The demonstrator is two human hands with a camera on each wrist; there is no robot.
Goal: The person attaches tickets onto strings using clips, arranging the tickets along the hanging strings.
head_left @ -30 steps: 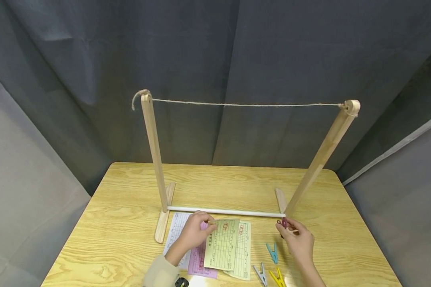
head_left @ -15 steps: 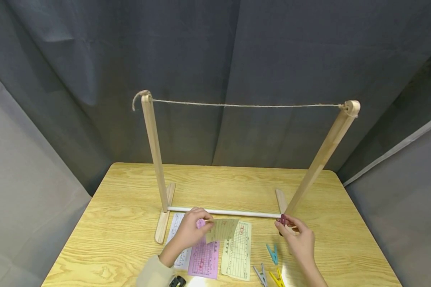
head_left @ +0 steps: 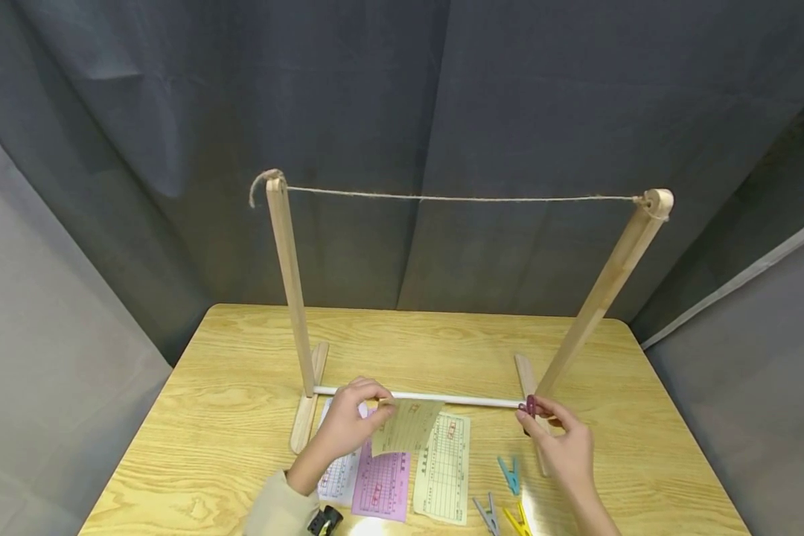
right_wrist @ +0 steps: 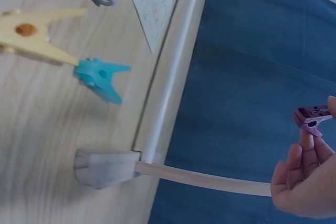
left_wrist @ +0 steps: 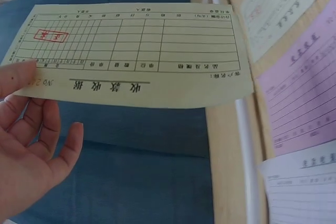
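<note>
My left hand (head_left: pixel 351 417) pinches a pale yellow receipt slip (head_left: pixel 409 426) by one edge, held up off the table. In the left wrist view the slip (left_wrist: pixel 136 51) shows a printed grid and a small red stamp, with thumb and finger at its corner. My right hand (head_left: pixel 566 439) pinches a purple clothespin (head_left: pixel 530 406) near the foot of the right post. The right wrist view shows that clothespin (right_wrist: pixel 312 116) between thumb and fingertips. Below the left hand lie another yellow slip (head_left: pixel 444 469), a pink slip (head_left: pixel 382 487) and a white slip (head_left: pixel 339 480).
A wooden frame has a left post (head_left: pixel 289 290), a right post (head_left: pixel 599 298), a white bottom rod (head_left: pixel 469 400) and a string (head_left: pixel 462 199) across its top. Blue (head_left: pixel 509 475), grey (head_left: pixel 487 514) and yellow (head_left: pixel 519 519) clothespins lie on the wooden table (head_left: pixel 194 447). A dark curtain (head_left: pixel 402 97) hangs behind.
The held yellow slip has come up off the other yellow slip and tilted, with my left hand moving slightly up and left. My right hand keeps the purple clothespin almost in place.
</note>
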